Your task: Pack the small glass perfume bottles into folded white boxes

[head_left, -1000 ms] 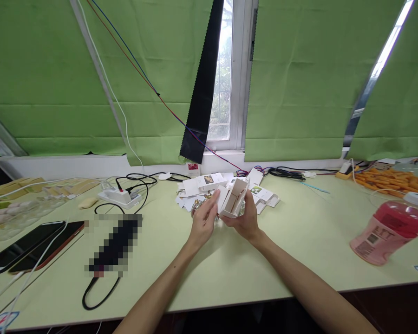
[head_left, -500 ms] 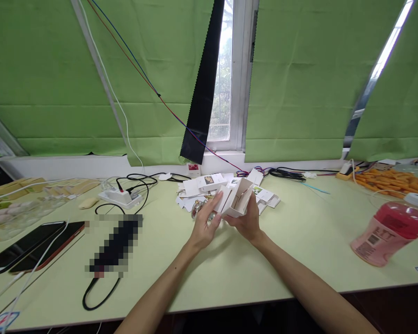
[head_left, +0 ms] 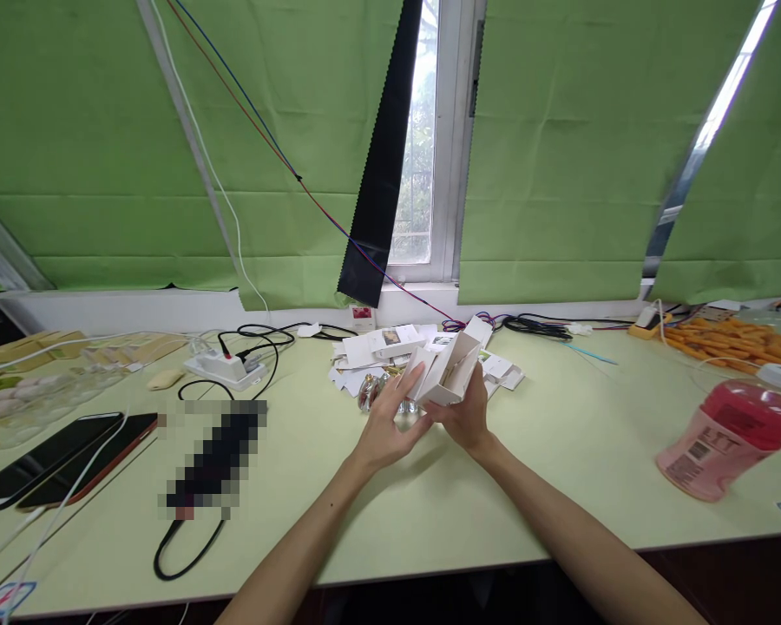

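A small white cardboard box [head_left: 447, 375] is tilted in front of me, its near end open with a flap standing up. My right hand [head_left: 467, 415] grips it from the right and below. My left hand [head_left: 389, 427] rests against its left side, fingers along the wall and thumb stretched toward the right fingertips. Inside the box I cannot make out any contents. Just behind my left hand lie shiny silvery packets [head_left: 367, 391], partly hidden by it. Beyond the box is a pile of flat and folded white cartons [head_left: 394, 340], some with small printed pictures.
On the left are a white power strip [head_left: 225, 369], two phones [head_left: 71, 460] and a pixelated dark object with a black cord [head_left: 192, 564]. To the right stands a pink-labelled bottle [head_left: 722, 443], with orange pieces [head_left: 729, 338] behind. Coiled black cables [head_left: 537, 327] lie along the wall.
The open box has turned slightly in my hands, and its open end shows more. My left thumb has spread down away from the box wall.
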Motion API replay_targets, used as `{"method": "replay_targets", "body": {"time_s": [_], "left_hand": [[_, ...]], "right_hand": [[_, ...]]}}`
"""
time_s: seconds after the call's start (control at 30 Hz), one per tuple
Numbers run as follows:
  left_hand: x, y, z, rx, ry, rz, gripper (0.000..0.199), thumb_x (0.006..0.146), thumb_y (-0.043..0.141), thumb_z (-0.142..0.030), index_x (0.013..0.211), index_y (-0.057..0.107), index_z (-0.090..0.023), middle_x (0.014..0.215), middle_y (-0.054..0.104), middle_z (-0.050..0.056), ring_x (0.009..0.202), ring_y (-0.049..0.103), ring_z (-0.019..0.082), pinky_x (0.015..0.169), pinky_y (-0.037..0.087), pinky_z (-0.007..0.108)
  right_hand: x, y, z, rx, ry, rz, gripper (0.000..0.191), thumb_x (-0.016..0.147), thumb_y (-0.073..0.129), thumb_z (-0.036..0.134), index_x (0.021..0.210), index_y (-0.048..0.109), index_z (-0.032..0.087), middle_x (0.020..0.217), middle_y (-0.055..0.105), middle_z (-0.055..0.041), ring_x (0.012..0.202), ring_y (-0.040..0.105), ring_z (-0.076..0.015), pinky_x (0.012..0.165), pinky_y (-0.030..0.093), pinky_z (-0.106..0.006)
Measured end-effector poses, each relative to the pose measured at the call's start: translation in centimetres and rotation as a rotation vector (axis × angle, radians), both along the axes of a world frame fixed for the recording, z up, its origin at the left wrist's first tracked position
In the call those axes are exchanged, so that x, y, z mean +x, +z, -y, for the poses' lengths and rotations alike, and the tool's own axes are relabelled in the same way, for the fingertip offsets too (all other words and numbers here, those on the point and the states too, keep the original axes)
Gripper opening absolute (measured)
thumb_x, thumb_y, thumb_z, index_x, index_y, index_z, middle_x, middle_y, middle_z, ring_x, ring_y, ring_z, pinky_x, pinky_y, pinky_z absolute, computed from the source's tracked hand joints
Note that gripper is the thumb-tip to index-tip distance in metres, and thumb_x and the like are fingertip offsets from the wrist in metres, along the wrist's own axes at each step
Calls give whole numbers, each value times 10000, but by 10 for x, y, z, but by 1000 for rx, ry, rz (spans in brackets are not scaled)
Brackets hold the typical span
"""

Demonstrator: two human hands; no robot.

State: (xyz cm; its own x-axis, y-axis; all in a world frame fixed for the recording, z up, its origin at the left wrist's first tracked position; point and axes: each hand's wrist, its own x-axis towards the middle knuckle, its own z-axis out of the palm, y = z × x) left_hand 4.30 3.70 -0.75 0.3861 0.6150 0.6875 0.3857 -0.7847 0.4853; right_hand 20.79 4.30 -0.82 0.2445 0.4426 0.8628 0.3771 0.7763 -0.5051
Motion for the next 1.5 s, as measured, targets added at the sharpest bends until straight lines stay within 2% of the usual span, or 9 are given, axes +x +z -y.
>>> {"method": "replay_targets", "body": {"time_s": [0.47, 0.7, 0.93, 1.23, 1.5], "left_hand": [[0, 4, 1, -8, -6, -17, 750, 891, 666, -308, 1565, 337, -303, 1483, 526, 99, 1328, 504, 310, 1048, 467, 440], [0, 0, -1, 16, 10, -15, 729, 898, 653, -296, 1562, 351, -295, 1478, 532, 109, 1314, 516, 315, 1044, 476, 459], [1, -2, -3, 21, 21, 5, 690, 902, 639, -270, 1545, 388, -287, 1410, 589, 101, 1135, 612, 267, 993, 503, 424], [2, -1, -3, 16, 51, 8, 640, 891, 640, -262, 1503, 450, -262, 1316, 658, 103, 1074, 644, 260, 936, 518, 412], [2, 1, -3, 16, 43, 19, 598, 896, 634, -291, 1472, 483, -234, 1282, 680, 110, 1082, 649, 264, 896, 524, 379]], "right_hand": [[1, 4, 1, 18, -49, 61, 748, 653, 788, 333, 1303, 427, 254, 1125, 620, -73, 882, 635, -241, 692, 556, -373], [2, 5, 1, 30, -31, 70, 725, 675, 794, 323, 1297, 427, 259, 1106, 600, -63, 861, 606, -217, 703, 549, -365], [1, 7, 2, -8, -4, 68, 695, 649, 819, 320, 1237, 459, 237, 1055, 584, -53, 874, 585, -214, 726, 542, -360], [0, 10, 3, -27, 33, 63, 709, 651, 817, 315, 1258, 462, 227, 1082, 579, -61, 934, 588, -228, 817, 542, -400], [1, 9, 3, -35, 15, 89, 689, 681, 792, 344, 1271, 459, 223, 1103, 575, -75, 946, 573, -236, 815, 518, -405]]}}
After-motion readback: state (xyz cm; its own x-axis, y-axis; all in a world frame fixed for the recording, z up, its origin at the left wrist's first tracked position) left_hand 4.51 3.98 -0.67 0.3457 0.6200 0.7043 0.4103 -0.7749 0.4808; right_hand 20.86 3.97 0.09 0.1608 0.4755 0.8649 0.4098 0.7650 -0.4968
